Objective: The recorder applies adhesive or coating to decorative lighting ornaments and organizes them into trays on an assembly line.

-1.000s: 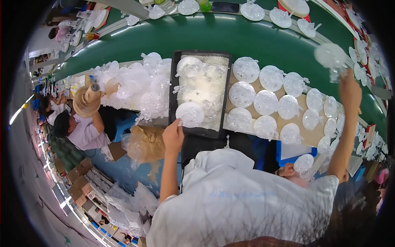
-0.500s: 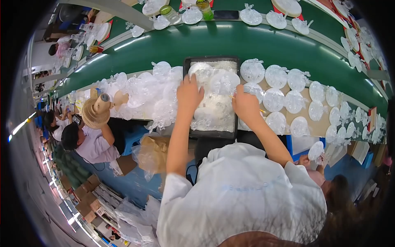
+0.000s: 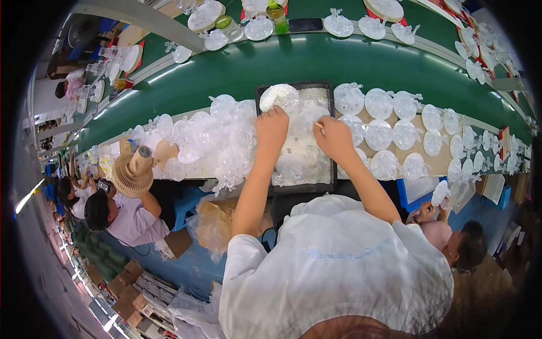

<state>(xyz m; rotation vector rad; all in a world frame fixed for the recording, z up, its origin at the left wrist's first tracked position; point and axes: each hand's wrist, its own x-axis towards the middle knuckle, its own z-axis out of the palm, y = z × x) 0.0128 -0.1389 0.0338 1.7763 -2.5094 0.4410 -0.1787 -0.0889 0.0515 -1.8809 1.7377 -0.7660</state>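
Note:
A black tray [image 3: 332, 164] with white, granular-looking material stands in front of me. My left hand [image 3: 272, 131] is closed at the near edge of a whitish round disc [image 3: 279, 96] at the tray's far left corner, and seems to pinch it. Over the tray's right side, my right hand [image 3: 335, 138] is closed around a thin, light-coloured stick [image 3: 319, 125]. Only the stick's tip shows clearly, so its kind cannot be told. Between and below my hands, more translucent pieces [image 3: 293, 164] lie in the tray, their outlines blurred.
Clear round pieces with small ornaments [image 3: 379, 134] stand in rows on the right. A heap of similar pieces [image 3: 197, 138] lies left of the tray. Beyond runs a green conveyor belt [image 3: 226, 73]. A co-worker [image 3: 132, 212] sits left by a beige fan [image 3: 132, 171]; another [image 3: 451, 237] sits right.
My left hand has gone from spread fingers over the disc to a closed grip at its near edge. The right hand stays over the tray's right side. The whole view has shifted slightly.

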